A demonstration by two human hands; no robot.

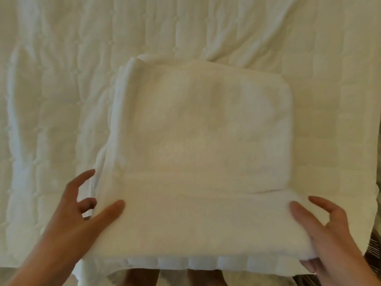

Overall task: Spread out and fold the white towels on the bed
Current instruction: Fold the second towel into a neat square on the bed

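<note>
While the folded white towel (198, 153) lay mid-frame on the quilted bed (51, 89), the left hand (82, 219), at lower left, rested its thumb on it with fingers spread loose, and the right hand (329, 234), at lower right, pinched its near corner.

A dark striped fabric (372, 251) lay partly in view. Well left of that fabric sat two brown shapes (142, 278), side by side, too blurred to identify.
</note>
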